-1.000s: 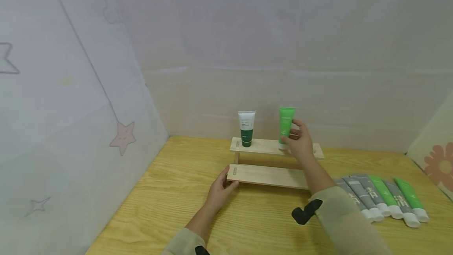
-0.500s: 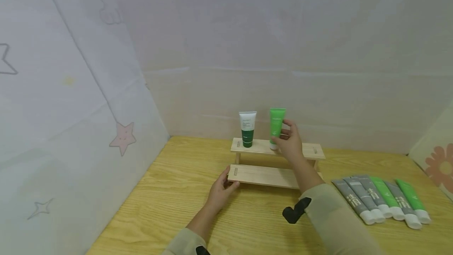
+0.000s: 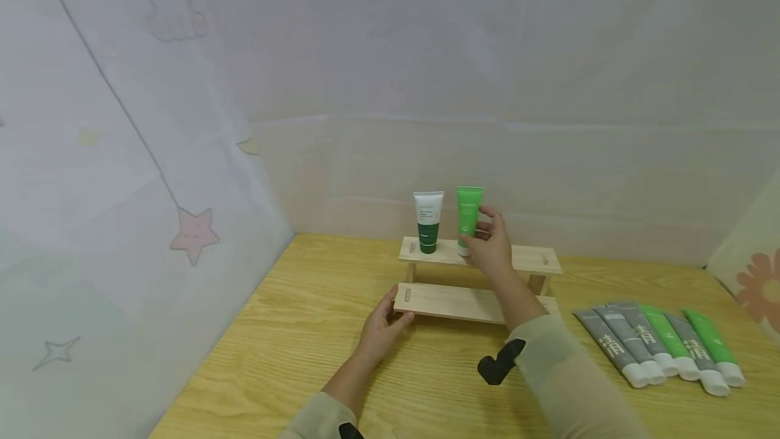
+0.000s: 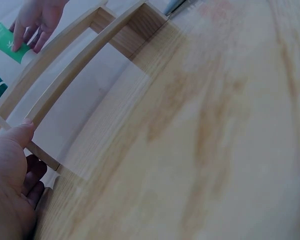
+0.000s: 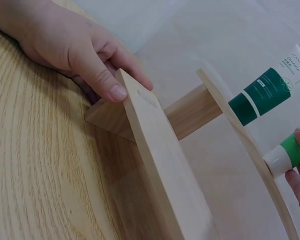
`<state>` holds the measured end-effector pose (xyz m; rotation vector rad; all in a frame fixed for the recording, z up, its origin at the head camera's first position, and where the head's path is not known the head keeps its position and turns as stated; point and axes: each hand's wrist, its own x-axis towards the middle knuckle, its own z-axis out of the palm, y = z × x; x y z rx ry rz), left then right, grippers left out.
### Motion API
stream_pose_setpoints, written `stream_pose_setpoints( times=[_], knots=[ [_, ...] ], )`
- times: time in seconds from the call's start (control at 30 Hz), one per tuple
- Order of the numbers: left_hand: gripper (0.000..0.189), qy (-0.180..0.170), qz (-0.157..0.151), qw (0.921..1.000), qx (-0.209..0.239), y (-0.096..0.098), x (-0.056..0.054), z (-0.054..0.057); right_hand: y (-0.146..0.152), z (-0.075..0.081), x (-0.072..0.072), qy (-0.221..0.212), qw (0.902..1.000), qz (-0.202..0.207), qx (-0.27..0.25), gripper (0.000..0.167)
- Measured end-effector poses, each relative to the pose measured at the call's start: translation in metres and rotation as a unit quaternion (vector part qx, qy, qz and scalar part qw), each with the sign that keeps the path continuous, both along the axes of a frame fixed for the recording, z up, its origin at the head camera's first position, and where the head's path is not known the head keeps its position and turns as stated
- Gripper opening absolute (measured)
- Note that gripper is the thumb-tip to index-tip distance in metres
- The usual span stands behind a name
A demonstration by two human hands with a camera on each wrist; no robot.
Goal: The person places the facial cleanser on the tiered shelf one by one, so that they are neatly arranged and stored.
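My right hand [image 3: 492, 246] pinches a bright green squeeze tube [image 3: 468, 212] with a white cap, upright on the upper step of a two-tier wooden rack [image 3: 451, 302]. In the right wrist view the cap of this green tube [image 5: 282, 159] is right at the upper board. Just left of it a white and dark green tube [image 3: 428, 222] stands cap-down on the same step. My left hand [image 3: 379, 330] grips the left end of the lower step; in the right wrist view the thumb of the left hand [image 5: 97, 62] lies on the front edge, the other fingers behind the end.
Several grey and green tubes with white caps [image 3: 658, 344] lie side by side on the wooden table [image 3: 292, 344], right of the rack. A pale cloth backdrop [image 3: 390, 154] rises behind the rack and along the left side.
My right hand has slid the green tube leftward along the upper step, closer to the white and dark green tube. The left hand keeps its grip on the rack's end.
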<state>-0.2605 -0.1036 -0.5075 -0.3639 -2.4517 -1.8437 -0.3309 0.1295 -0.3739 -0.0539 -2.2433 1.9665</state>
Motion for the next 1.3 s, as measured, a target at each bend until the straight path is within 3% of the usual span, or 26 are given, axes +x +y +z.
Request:
stream_pose_setpoints(
  times=[0.33,0.6,1.3],
  knots=[
    [0.076,-0.001,0.003,1.0000,0.002,0.000,-0.002,-0.001,-0.004,-0.004,0.003,0.011,0.9998,0.006,0.015,0.072],
    [0.079,0.004,0.006,0.9996,-0.026,-0.003,-0.004,-0.003,-0.005,-0.008,0.007,0.031,0.9990,0.011,0.029,0.072],
    [0.075,0.005,0.005,0.9998,-0.017,-0.002,-0.005,-0.003,0.017,-0.009,0.010,0.045,0.9990,-0.003,0.005,0.064]
  ],
)
